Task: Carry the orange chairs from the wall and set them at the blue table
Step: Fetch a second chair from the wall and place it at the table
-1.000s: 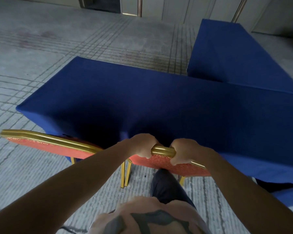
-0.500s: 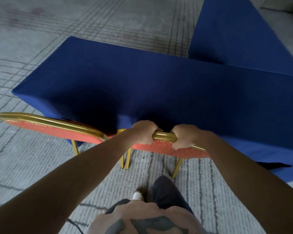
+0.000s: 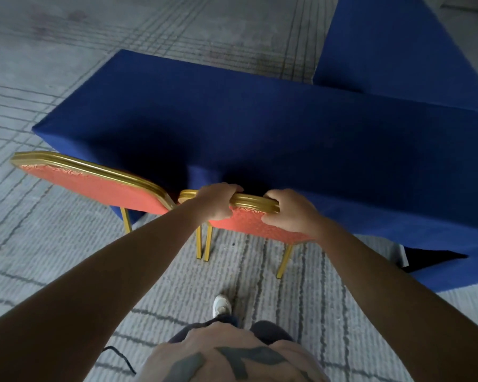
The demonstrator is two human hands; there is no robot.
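An orange chair (image 3: 255, 223) with a gold frame stands in front of me, its seat tucked under the blue table (image 3: 273, 128). My left hand (image 3: 218, 201) and my right hand (image 3: 289, 212) both grip the gold top rail of its backrest, fingers curled over the far side. Its gold legs stand on the carpet. A second orange chair (image 3: 100, 186) stands right beside it on the left, also pushed against the table's near edge, and neither hand touches it.
A second blue-covered table (image 3: 392, 48) joins the first at the back right. Grey carpet (image 3: 53, 64) with dark line patterns surrounds the tables. My white shoe (image 3: 222, 304) stands just behind the chair. The tablecloth's hem (image 3: 439, 274) hangs to the floor at the right.
The chair I hold has gone forward under the table, and its back legs now show standing on the carpet. My view has tilted down; both hands keep their grip on the rail.
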